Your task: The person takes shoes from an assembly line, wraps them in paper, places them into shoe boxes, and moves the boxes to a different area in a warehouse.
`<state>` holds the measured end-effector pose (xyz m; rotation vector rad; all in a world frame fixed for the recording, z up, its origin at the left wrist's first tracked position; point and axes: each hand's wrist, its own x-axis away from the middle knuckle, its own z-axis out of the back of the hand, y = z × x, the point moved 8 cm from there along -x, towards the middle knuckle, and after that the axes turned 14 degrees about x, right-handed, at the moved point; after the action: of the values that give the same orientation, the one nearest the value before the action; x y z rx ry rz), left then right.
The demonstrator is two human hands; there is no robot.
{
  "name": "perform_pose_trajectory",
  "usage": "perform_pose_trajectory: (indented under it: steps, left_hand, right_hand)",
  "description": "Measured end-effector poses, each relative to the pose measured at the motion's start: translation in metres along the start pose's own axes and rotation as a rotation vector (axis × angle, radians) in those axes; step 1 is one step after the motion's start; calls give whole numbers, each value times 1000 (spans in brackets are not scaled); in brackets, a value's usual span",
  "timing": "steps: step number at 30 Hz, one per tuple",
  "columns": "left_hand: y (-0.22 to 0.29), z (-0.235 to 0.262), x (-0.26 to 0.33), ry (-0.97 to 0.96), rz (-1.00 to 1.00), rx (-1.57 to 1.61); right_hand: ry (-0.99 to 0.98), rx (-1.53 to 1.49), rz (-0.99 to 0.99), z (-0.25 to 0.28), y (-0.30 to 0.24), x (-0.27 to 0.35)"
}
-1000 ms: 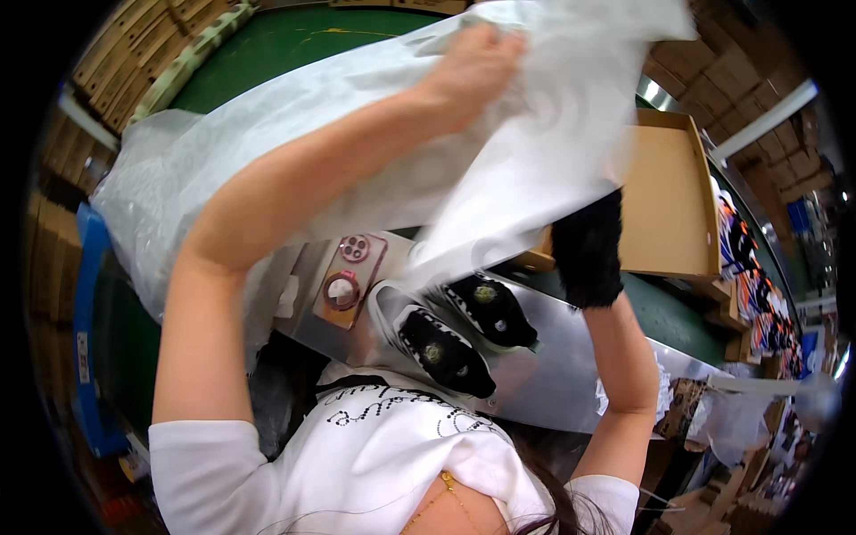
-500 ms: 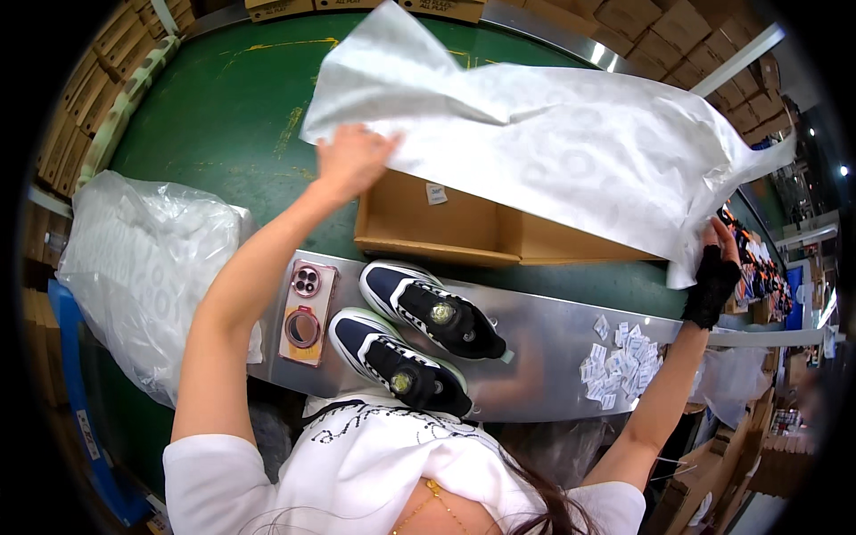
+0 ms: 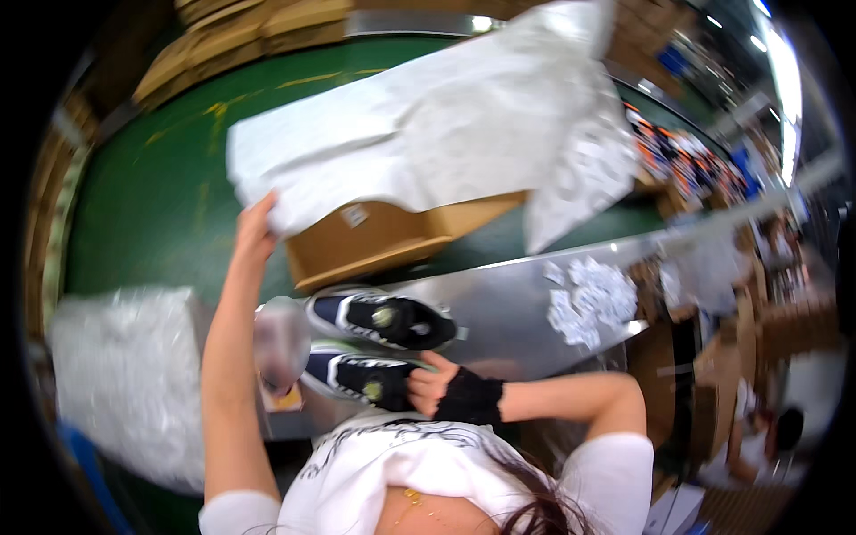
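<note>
While left hand point(image 3: 256, 234) pinches the white tissue sheet point(image 3: 419, 134) over the cardboard box point(image 3: 374, 241), right hand point(image 3: 434, 385) closes on the nearer shoe point(image 3: 361, 376); long axis running left to right.

Shoe packing line in a factory or warehouse: green conveyor belt point(image 3: 152, 205) at 10 o'clock, flat cardboard stacks point(image 3: 259, 27) at 12, metal worktable point(image 3: 526, 303) centre, open shoebox point(image 3: 383, 236), sneaker pair point(image 3: 379, 321)
</note>
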<state>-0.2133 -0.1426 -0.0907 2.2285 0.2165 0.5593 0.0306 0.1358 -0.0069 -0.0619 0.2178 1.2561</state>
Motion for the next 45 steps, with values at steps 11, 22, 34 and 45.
perform_pose_trajectory:
  steps: [11, 22, 34, 45]
  left_hand:
    - [125, 48, 79, -145, -348, -477]
    - [70, -105, 99, -553, -293, -775]
    - [-55, -101, 54, -737, -189, -2174]
    - [-9, -86, 186, -978, -250, -1004]
  right_hand:
    - [303, -877, -400, 73, 130, -108]
    - [204, -178, -125, -69, 128, -199]
    - [376, 219, -805, 106, 229, -60]
    - [-260, -1347, -1254, -71, 123, 68]
